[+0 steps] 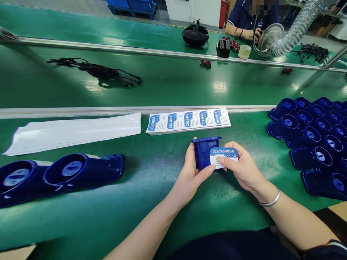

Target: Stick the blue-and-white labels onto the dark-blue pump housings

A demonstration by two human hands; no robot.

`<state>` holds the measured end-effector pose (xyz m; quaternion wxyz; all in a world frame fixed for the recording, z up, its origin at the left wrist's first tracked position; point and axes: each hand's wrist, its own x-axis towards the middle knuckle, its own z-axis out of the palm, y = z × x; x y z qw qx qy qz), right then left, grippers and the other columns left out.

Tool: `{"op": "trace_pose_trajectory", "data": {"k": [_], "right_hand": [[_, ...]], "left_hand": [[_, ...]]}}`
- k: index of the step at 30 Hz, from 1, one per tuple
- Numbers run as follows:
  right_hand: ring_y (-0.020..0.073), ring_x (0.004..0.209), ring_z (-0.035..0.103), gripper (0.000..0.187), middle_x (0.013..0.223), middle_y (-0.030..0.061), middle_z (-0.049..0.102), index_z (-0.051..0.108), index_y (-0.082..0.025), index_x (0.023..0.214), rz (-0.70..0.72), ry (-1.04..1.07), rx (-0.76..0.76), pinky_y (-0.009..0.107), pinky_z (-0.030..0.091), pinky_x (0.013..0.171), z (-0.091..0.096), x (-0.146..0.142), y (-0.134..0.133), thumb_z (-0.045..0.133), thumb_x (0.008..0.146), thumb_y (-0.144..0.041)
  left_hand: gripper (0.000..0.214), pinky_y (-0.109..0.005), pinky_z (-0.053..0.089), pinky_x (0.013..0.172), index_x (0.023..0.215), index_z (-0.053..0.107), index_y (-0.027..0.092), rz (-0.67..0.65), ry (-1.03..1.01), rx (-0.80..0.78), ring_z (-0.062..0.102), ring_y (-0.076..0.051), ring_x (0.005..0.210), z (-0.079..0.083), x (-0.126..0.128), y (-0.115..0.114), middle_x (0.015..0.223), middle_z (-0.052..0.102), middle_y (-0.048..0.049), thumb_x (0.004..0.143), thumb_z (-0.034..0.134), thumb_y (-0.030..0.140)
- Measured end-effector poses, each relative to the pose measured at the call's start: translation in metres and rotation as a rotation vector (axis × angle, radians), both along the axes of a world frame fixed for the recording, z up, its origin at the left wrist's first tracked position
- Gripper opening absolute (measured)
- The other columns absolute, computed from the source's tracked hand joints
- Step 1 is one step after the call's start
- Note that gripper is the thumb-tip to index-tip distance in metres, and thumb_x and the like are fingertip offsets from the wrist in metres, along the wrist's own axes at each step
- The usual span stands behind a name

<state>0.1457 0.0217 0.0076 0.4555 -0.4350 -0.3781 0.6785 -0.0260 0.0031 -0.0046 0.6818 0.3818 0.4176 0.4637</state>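
Note:
My left hand (191,168) is closed around a dark blue plastic housing (202,153), held above the green bench. In my right hand (241,166), thumb and fingers pinch a blue and white label (229,153) printed "DC52Q-5000L/H". The label's left part lies against the housing's side, and my left thumb touches its lower edge. How much of it is stuck down I cannot tell. Just beyond my hands lies a stack of label sheets (187,122) with the same kind of print. The far side of the housing is hidden.
Blank white sheets (78,131) lie left of the labels, with blue housings (73,173) in front of them. Many more housings (311,135) crowd the right side. Behind a metal rail (121,48) a co-worker (244,27) sits near a duct (298,30). Black cables (94,68) lie at left.

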Motion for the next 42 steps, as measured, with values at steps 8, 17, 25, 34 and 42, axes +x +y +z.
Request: {"op": "trace_pose_trajectory", "data": {"k": [8,17,25,34,42], "right_hand": [[0.0096,0.059,0.046,0.037,0.067,-0.0066,0.056,0.058,-0.022,0.086,-0.002,0.009,-0.002,0.023,0.037,0.058,0.000,0.000,0.000,0.089,0.073,-0.036],[0.0104,0.060,0.047,0.040,0.070,-0.0060,0.056,0.059,-0.022,0.087,-0.019,0.001,-0.020,0.024,0.039,0.057,0.000,-0.001,0.000,0.091,0.070,-0.039],[0.0105,0.062,0.047,0.039,0.071,-0.0056,0.055,0.057,-0.022,0.085,0.016,-0.016,0.015,0.024,0.039,0.059,0.000,-0.007,-0.005,0.088,0.074,-0.042],[0.0112,0.063,0.049,0.036,0.075,-0.0036,0.059,0.060,-0.022,0.089,0.007,0.012,0.035,0.024,0.042,0.056,-0.003,-0.005,0.000,0.085,0.076,-0.044],[0.0108,0.066,0.052,0.032,0.078,-0.0028,0.062,0.061,-0.020,0.091,0.019,0.057,0.052,0.022,0.044,0.056,-0.002,0.000,0.004,0.084,0.080,-0.039]], "left_hand": [[0.093,-0.043,0.035,0.122,0.161,0.016,0.033,-0.002,0.003,-0.002,0.031,-0.031,0.151,0.000,0.000,-0.001,0.166,0.031,-0.0057,0.087,0.074,0.034],[0.094,-0.043,0.035,0.122,0.161,0.015,0.034,0.000,0.029,0.014,0.028,-0.032,0.153,0.000,-0.001,0.000,0.168,0.026,-0.0046,0.087,0.074,0.035],[0.078,-0.045,0.035,0.121,0.156,0.029,0.030,0.160,0.031,-0.085,0.036,-0.032,0.148,0.004,0.007,0.002,0.163,0.037,-0.0068,0.090,0.069,0.043],[0.085,-0.043,0.037,0.121,0.153,0.030,0.028,0.106,-0.014,-0.123,0.037,-0.032,0.148,0.012,0.008,0.001,0.161,0.038,-0.0091,0.082,0.077,0.034],[0.104,-0.044,0.039,0.119,0.157,0.019,0.033,0.025,-0.059,-0.059,0.039,-0.031,0.146,0.008,0.004,0.000,0.161,0.037,-0.0080,0.076,0.083,0.025]]}}
